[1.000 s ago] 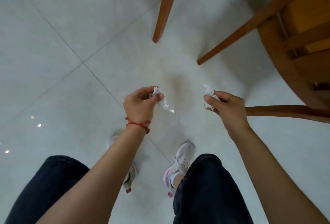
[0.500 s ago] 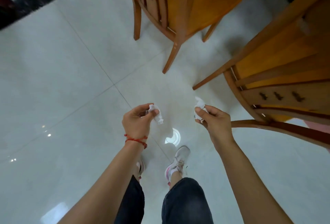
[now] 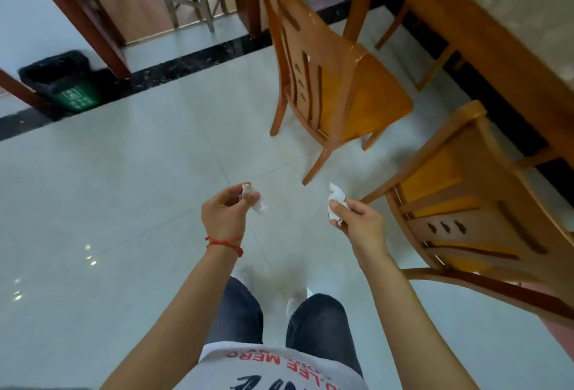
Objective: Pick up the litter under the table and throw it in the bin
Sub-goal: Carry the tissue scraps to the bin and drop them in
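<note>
The bin (image 3: pixel 62 80) stands at the far left, on the dark floor strip against the wall, and serves as the reference point here. It is green with a black liner folded over its rim. The liner hides the interior, so the contents cannot be determined. A white symbol panel is printed on the green front face; its characters are too small to read.

Well to the right of the bin and nearer the camera, the left hand (image 3: pixel 225 211) grips a crumpled white tissue (image 3: pixel 253 198) between thumb and curled fingers. A red string bracelet (image 3: pixel 225 243) circles that wrist.

Further right of the bin, the right hand (image 3: pixel 357 222) grips a second crumpled tissue (image 3: pixel 336 203) in the same pinch. Both pieces of litter are held above the pale tiled floor (image 3: pixel 108 203), apart from each other and well apart from the bin.

Below the hands, the white shirt (image 3: pixel 279 371) carries red lettering, seen upside down and partly cut off; "LEE MERC" is legible, the rest is not.

To the right of the bin, beyond the hands, stands a wooden chair (image 3: pixel 338 88). A second wooden chair (image 3: pixel 472 203) stands at the right, just beside the right hand. The wooden table (image 3: pixel 497 32) fills the upper right corner, farthest from the bin.
</note>
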{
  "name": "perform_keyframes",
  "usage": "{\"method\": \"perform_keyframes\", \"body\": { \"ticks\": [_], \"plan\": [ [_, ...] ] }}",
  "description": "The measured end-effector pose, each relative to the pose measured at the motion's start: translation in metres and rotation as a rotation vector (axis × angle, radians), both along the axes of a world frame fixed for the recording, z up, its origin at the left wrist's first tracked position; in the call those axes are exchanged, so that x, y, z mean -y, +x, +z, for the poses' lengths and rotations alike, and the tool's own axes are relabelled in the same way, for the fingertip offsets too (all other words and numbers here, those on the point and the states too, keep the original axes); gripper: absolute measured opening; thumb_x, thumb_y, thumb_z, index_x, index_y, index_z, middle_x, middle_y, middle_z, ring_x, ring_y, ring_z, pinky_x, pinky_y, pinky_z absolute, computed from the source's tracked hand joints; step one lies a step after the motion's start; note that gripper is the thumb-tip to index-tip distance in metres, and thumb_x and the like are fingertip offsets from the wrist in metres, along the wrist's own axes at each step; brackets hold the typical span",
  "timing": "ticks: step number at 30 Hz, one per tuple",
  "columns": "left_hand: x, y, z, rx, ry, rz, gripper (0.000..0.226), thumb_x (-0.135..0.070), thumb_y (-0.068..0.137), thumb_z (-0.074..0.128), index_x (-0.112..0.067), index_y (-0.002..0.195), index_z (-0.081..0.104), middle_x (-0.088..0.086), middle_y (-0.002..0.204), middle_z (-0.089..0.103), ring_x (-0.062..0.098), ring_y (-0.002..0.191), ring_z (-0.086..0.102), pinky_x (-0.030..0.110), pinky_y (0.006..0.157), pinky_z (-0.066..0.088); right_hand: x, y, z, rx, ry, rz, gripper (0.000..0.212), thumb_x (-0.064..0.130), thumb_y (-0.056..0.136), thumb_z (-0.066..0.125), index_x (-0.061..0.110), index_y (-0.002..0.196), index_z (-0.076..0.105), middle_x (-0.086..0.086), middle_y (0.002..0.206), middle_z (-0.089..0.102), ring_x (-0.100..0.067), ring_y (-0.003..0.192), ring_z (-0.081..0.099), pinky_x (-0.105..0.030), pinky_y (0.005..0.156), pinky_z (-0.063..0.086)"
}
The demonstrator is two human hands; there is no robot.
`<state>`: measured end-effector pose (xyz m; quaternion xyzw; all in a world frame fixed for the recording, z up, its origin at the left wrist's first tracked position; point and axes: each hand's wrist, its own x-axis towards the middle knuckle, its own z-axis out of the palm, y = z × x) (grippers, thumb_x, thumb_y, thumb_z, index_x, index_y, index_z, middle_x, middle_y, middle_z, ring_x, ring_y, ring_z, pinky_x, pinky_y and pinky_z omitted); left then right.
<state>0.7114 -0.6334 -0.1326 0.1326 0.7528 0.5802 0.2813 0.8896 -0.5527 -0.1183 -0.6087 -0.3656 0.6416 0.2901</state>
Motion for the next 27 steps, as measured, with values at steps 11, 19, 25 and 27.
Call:
{"method": "perform_keyframes", "body": {
  "ticks": [11,19,25,27],
  "plan": [
    [0.043,0.005,0.029,-0.042,-0.002,0.233,0.021,-0.004,0.07,0.073,-0.002,0.091,0.071,0.001,0.082,0.068,0.006,0.075,0.062,0.015,0.069,0.049,0.003,-0.033,0.033,-0.055,0.008,0.221,0.01,0.005,0.077,0.07,0.006,0.085,0.065,-0.008,0.087,0.063,-0.015,0.075,0.061,-0.018,0.06,0.056],
    [0.09,-0.008,0.037,-0.038,0.016,0.446,0.019,-0.006,0.07,0.073,-0.007,0.089,0.071,-0.01,0.076,0.065,0.006,0.076,0.062,0.002,0.061,0.047,0.025,-0.076,0.032,-0.072,0.04,0.479,0.014,0.006,0.078,0.07,0.0,0.091,0.067,-0.006,0.074,0.058,-0.015,0.07,0.055,-0.016,0.058,0.055],
    [0.134,-0.045,0.037,-0.046,0.005,0.564,0.016,-0.009,0.071,0.072,-0.005,0.087,0.072,-0.007,0.077,0.067,-0.001,0.074,0.063,0.008,0.065,0.047,0.062,-0.125,0.031,-0.068,0.033,0.62,0.007,0.004,0.078,0.069,0.007,0.073,0.066,-0.004,0.064,0.047,-0.014,0.063,0.05,-0.017,0.057,0.056],
    [0.147,-0.063,0.034,-0.042,0.011,0.591,0.016,-0.008,0.07,0.072,-0.005,0.086,0.072,-0.007,0.077,0.068,-0.008,0.068,0.062,0.004,0.063,0.047,0.075,-0.145,0.029,-0.057,0.04,0.648,0.011,0.003,0.078,0.069,0.006,0.069,0.065,-0.004,0.063,0.046,-0.014,0.062,0.049,-0.017,0.056,0.056]
  ]
}}
